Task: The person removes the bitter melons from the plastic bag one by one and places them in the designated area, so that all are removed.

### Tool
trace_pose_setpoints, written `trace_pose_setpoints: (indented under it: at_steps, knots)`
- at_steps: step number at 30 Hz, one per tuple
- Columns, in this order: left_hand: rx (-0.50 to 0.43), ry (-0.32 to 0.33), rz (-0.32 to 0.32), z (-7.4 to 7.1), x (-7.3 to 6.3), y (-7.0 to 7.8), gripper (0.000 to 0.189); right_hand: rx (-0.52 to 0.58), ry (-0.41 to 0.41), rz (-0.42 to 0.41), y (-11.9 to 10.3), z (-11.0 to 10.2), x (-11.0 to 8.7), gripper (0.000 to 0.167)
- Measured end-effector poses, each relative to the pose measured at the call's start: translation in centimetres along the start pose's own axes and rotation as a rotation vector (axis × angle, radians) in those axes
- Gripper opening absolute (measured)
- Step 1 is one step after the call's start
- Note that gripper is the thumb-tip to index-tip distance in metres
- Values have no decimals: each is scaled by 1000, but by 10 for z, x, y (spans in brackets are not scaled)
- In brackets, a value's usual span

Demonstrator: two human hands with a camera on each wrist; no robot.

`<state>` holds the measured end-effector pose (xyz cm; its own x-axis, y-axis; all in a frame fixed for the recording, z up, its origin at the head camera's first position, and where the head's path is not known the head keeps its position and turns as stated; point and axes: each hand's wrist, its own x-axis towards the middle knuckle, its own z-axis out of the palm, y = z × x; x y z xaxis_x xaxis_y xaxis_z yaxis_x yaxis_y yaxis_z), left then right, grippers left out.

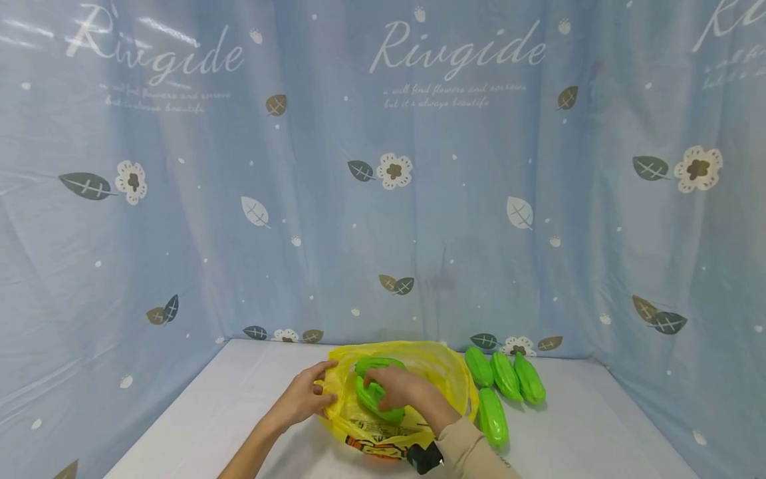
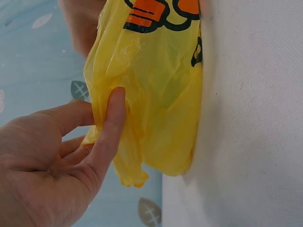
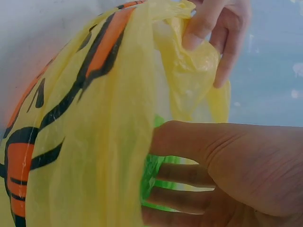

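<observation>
A yellow plastic bag (image 1: 433, 359) with orange and black print stands with its mouth wide on the white table. My left hand (image 1: 302, 399) pinches the bag's left rim between thumb and fingers, which the left wrist view shows close up. Reaching inside, my right hand (image 1: 397, 386) has its thumb and fingers around a shiny bright-green oblong piece (image 1: 370, 397). A second green oblong piece (image 1: 374, 362) lies just behind it in the bag. In the right wrist view the bag's wall partly hides the fingertips and the green piece (image 3: 165, 185).
Several more green oblong pieces (image 1: 506, 377) lie on the white table (image 1: 574, 432), right beside the bag. A small black object (image 1: 423, 459) shows next to the right sleeve. Blue patterned curtain (image 1: 323, 219) closes off the back and both sides.
</observation>
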<state>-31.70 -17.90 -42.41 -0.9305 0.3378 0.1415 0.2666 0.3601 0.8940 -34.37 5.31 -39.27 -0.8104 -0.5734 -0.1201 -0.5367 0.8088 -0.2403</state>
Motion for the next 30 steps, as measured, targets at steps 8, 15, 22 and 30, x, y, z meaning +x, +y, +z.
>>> trace_pose_setpoints:
  at_steps: [8, 15, 22, 30]
  knots:
    - [7, -2, -6, 0, 1, 0, 69, 22, 4, -23, 7, -4, -8, 38]
    - [22, 5, -3, 1, 1, 0, 69, 47, -2, -40, 8, -10, -15, 39]
    - [26, 3, -14, 1, 0, 1, 70, 49, 24, -64, 6, -15, -25, 41]
    - [25, 8, 1, 0, -2, 1, 71, 93, 66, -63, 7, -19, -30, 45]
